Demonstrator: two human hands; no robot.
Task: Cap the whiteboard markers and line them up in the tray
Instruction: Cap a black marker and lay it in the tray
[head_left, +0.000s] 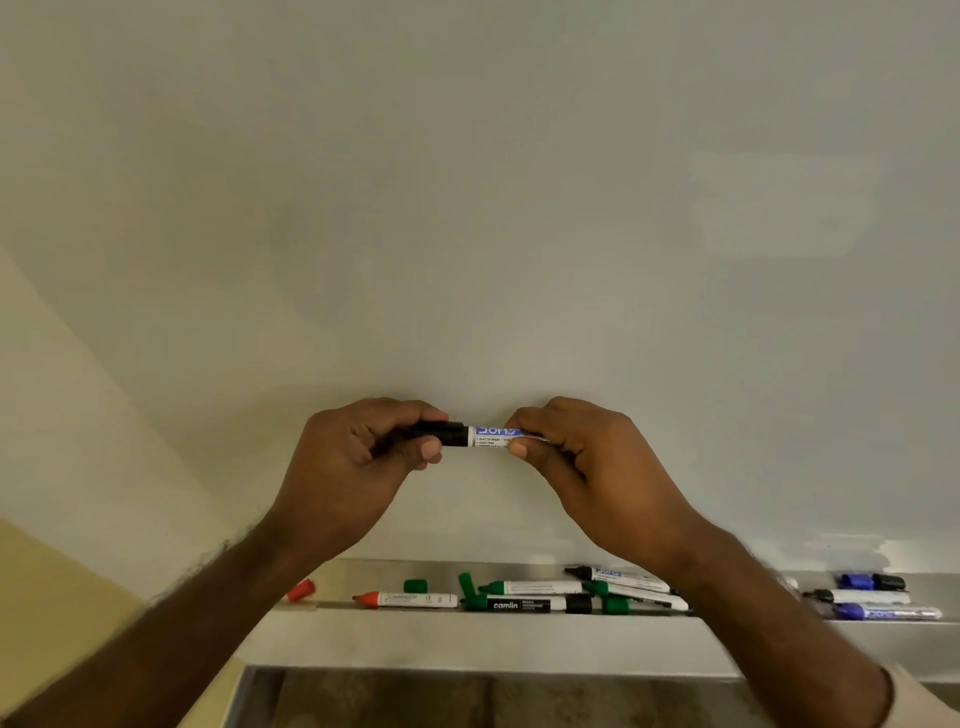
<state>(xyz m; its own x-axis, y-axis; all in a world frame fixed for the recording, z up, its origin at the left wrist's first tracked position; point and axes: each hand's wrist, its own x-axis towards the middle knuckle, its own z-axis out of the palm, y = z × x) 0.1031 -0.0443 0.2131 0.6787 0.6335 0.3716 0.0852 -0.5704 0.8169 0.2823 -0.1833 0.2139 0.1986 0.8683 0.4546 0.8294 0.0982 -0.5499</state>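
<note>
Fingers of the left hand (358, 447) curl round the black cap (440, 433); the right hand (576, 452) pinches the marker (493, 436) barrel between both, above the tray (467, 631). Light, stiff, likely slick plastic, so holding near the joint suits best.

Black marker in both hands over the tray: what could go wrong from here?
1. The left hand grips the cap end and the right hand pinches the barrel of the black marker; whether the cap is fully seated cannot be told, so it may be left loose.
2. The tray below holds crossed markers and a loose green cap; setting this one down could knock them about.
3. The red marker lies uncapped, its loose red cap near the tray's left end, where a nudge might tip it off.
</note>
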